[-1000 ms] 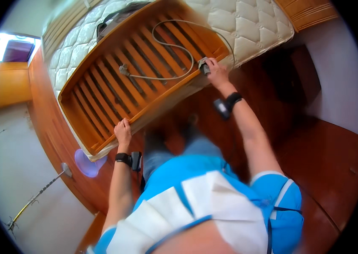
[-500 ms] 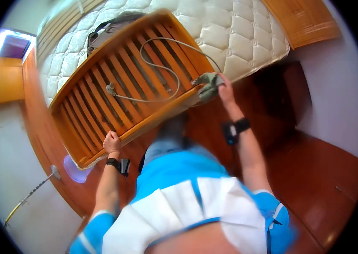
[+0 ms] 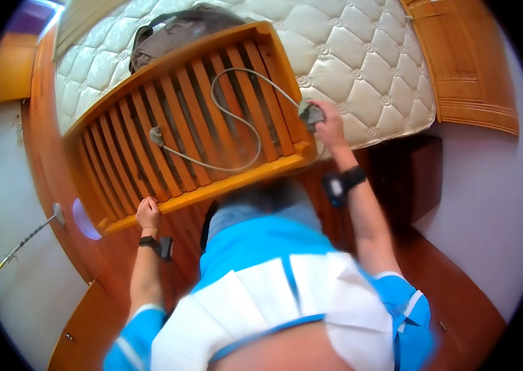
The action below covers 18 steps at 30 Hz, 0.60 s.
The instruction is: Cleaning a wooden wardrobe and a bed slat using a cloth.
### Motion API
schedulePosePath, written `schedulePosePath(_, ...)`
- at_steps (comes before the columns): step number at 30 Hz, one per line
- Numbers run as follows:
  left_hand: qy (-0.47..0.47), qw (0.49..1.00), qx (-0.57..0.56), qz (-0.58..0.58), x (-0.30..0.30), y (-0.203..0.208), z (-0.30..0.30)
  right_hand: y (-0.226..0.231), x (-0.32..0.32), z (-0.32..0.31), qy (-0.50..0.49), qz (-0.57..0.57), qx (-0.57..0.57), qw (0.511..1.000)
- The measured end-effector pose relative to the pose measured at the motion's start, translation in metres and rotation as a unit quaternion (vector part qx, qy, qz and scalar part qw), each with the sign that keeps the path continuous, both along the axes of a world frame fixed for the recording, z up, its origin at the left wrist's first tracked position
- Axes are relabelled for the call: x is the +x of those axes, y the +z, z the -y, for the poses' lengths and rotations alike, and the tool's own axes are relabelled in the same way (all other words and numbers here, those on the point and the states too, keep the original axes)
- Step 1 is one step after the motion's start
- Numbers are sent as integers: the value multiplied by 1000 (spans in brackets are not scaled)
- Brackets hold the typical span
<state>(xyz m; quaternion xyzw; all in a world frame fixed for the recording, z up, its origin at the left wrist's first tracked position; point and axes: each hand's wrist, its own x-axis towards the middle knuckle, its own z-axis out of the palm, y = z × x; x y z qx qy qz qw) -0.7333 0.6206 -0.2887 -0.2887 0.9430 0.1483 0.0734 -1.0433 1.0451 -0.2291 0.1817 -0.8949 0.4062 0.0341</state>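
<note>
A slatted wooden frame with a raised rim rests tilted across the edge of the mattress in front of me. My left hand is closed around its near rim, toward the left end. At the frame's right end, my right hand grips a crumpled grey-green cloth against the short side. A pale electric cord loops over the slats, its plug lying near the middle-left. The cord's other end runs up to the cloth, where it is hidden.
A quilted cream mattress lies beyond the frame, with a dark grey-brown bag on it. Wooden cabinet panels stand at the right. At the left are a purple-white round object on the floor and a thin pole.
My right hand has moved with the cloth from the near rim up to the frame's right end. My left hand still grips the near rim. The view has shifted slightly.
</note>
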Motion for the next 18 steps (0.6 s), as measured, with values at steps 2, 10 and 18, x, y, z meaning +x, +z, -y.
schedulePosePath(2,21,999,14,31,3,-1,2,-2,-10,2,-8,12,-13,1000)
schedulePosePath(10,172,975,-139,33,-4,4,-37,0,-91,10,1,-8,-87,996)
schedulePosePath(18,485,865,-49,-120,-48,-8,-122,-30,-70,22,156,62,36,985)
